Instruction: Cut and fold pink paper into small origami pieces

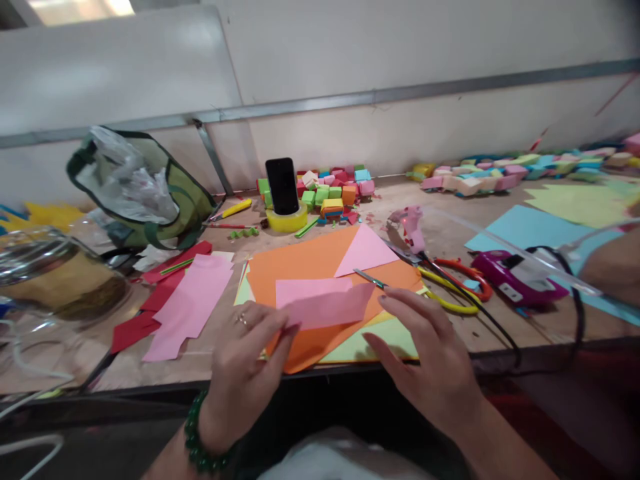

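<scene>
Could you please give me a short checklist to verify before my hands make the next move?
1. Pink strip lies over the orange sheet: ok.
2. Left hand at the strip's lower left corner: ok; how firmly it grips, cannot tell.
3. Right hand open, thumb and fingers apart: ok.
4. Area around the strip clear: not ok; a small metal-tipped tool lies by its right end.
5. Glue gun cold: cannot tell.
6. Phone upright: ok.
</scene>
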A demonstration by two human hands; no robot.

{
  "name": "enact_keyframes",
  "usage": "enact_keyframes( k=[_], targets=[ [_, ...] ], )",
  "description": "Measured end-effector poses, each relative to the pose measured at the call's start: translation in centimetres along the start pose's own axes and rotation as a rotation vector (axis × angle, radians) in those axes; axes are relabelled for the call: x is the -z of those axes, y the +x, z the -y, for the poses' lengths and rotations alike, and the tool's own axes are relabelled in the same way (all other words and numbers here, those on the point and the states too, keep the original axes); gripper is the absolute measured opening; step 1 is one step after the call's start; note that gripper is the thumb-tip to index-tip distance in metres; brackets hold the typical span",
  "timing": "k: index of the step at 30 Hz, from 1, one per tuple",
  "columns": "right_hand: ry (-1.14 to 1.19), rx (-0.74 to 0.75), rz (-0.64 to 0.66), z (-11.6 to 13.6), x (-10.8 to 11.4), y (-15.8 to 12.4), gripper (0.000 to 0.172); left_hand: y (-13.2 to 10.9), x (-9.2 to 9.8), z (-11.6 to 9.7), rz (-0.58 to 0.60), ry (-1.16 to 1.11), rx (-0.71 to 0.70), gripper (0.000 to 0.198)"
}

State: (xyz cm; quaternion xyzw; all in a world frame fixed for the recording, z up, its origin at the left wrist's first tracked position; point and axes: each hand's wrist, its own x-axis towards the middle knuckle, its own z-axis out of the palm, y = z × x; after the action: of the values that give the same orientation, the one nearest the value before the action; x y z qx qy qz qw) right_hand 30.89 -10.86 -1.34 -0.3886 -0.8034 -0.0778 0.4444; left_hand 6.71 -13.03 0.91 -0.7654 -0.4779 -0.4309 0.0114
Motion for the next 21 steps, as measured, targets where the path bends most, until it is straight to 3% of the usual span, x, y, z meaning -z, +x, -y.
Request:
enact_keyframes(
  k=[3, 6, 9, 12, 15, 21],
  targets=[
    [-0.025, 0.084, -0.019, 0.6, 0.0, 1.4, 0.041, -0.6, 0.4, -1.0, 0.052, 0.033, -0.199, 0.036],
    [0.020, 0.123, -0.001, 0.8, -0.4, 2.2, 0.027, -1.3, 0.1, -1.3, 0.085, 0.041, -0.273, 0.037],
    [0.048, 0.179, 0.052, 0.8, -0.9, 2.1, 0.016, -1.7, -0.4, -1.2, 0.114, 0.085, -0.280, 0.029],
    [0.111, 0.211, 0.143, 0.5, -1.4, 1.7, 0.017, -1.5, -0.4, -0.9, 0.140, 0.211, -0.259, 0.023],
    [0.171, 0.192, 0.187, 0.1, -1.8, 1.2, 0.018, -1.0, 0.1, -0.2, 0.206, 0.299, -0.210, 0.023],
    [0.190, 0.124, 0.311, -0.1, -2.2, 0.5, 0.019, -1.0, 0.1, 1.4, 0.372, 0.269, -0.100, 0.025]
  ],
)
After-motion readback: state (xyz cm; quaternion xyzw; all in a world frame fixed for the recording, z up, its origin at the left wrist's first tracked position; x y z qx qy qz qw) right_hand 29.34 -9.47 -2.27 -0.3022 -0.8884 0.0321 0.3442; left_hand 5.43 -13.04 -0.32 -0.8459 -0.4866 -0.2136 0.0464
